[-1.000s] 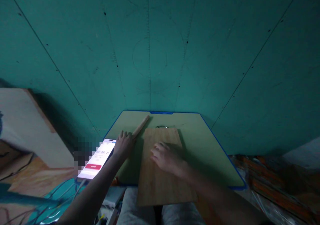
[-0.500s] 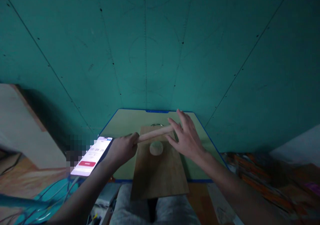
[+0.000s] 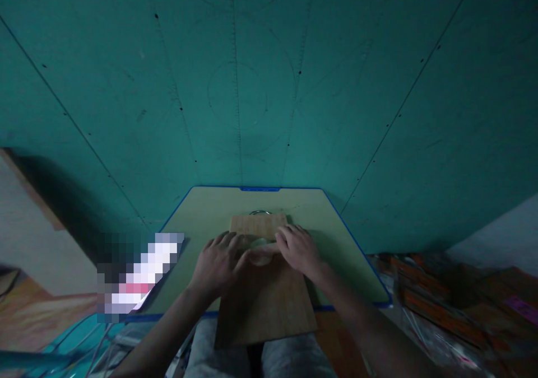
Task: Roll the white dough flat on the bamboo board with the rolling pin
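A pale wooden rolling pin (image 3: 266, 249) lies across a round lump of dough (image 3: 261, 261), pressing on its middle. My left hand (image 3: 218, 259) bends over the pin's left end, hiding that end under the fingers and palm. At the other end, my right hand (image 3: 299, 248) closes over the pin with its fingers bent. Dough shows on both the far and near sides of the pin. Beneath them is a wooden cutting board (image 3: 267, 308), whose near end juts past the table edge above my lap.
The pale table (image 3: 336, 249) has a blue rim and stands against a green wall (image 3: 260, 98). A lit phone (image 3: 147, 271), partly pixelated, leans at the table's left side. A metal ring (image 3: 260, 212) is at the board's far end. Boxes (image 3: 445, 305) lie low on the right.
The rolling pin has come down from above onto the dough. My right hand, open beside the pin's end before, now holds it. My left hand has shifted its grip over the pin.
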`<state>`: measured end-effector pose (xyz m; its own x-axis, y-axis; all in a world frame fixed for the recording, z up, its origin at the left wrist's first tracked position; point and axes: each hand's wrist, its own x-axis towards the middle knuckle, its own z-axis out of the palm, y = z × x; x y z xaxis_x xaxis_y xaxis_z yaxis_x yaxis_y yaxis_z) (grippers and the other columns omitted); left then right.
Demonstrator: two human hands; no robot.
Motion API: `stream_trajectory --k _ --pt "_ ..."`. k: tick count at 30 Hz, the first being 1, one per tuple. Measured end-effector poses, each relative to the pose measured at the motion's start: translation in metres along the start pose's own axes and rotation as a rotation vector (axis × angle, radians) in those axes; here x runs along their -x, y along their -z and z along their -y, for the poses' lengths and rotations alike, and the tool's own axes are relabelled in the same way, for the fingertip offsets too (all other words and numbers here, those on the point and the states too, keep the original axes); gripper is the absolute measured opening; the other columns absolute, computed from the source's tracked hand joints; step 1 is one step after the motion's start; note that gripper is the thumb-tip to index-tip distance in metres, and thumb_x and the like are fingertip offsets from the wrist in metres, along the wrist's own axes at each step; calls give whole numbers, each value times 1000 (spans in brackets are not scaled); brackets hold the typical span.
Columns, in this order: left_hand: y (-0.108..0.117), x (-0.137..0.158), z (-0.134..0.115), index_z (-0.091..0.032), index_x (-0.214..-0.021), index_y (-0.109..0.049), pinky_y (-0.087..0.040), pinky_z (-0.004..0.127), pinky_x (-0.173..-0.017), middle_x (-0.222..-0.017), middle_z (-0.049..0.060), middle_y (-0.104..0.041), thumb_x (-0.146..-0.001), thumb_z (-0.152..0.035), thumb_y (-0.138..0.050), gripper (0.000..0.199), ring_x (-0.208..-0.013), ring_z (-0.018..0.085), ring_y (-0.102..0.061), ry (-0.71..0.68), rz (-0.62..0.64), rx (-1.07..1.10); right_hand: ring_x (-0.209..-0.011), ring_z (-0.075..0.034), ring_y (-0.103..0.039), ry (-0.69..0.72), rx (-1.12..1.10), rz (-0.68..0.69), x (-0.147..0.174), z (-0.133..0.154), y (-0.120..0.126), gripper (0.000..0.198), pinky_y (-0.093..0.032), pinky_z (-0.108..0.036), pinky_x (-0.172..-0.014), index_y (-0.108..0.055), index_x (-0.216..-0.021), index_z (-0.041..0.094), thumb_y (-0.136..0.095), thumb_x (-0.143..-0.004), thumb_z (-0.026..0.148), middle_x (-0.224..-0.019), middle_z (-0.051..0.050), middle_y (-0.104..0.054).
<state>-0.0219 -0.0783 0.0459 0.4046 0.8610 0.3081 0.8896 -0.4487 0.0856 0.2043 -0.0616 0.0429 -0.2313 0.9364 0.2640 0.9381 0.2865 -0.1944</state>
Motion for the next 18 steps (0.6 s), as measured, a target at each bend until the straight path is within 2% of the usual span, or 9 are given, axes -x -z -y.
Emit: stream_trajectory --k 4,9,13,16,18 --pt "-12 -38 9 -18 -108 -69 -49 40 -87 -111 13 -70 -99 -39 -36 40 -105 28 -64 104 22 -81 -105 -22 -62 -100 16 31 -29 -7 -7 34 -43 -33 -91 -69 -100 20 -37 -102 34 -110 -9 -70" --pt "-23 -64 26 -19 -105 -71 -51 39 -88 -110 13 -72 -100 -33 -35 40 -107 28 -65 115 79 -91 -102 -21 -64 -129 41 30 -58 -5 -12 38 -45 -34 -88 -70 -102 20 -38 -102 40 -109 -10 -71" --pt "-20 -47 22 -18 -114 -68 -48 42 -98 -125 13 -68 -100 -32 -36 37 -121 28 -59 84 65 -95 -104 -21 -64 -74 33 44 -47 -3 -10 39 -46 -34 -90 -69 -107 21 -36 -103 40 -110 -9 -71" --pt "-17 -20 11 -17 -122 -63 -48 44 -101 -135 14 -62 -101 -36 -36 39 -127 30 -55 12 3 -65 -110 -24 -61 -10 -5 38 -19 -2 -8 40 -47 -37 -94 -69 -110 19 -33 -104 37 -114 -11 -70" --pt "-17 0 4 -16 -127 -61 -46 47 -103 -138 16 -60 -99 -39 -41 41 -129 32 -53 -31 -51 -53 -119 -26 -57 47 -46 -1 5 -1 -9 40 -46 -41 -100 -66 -119 17 -34 -103 35 -123 -13 -67"
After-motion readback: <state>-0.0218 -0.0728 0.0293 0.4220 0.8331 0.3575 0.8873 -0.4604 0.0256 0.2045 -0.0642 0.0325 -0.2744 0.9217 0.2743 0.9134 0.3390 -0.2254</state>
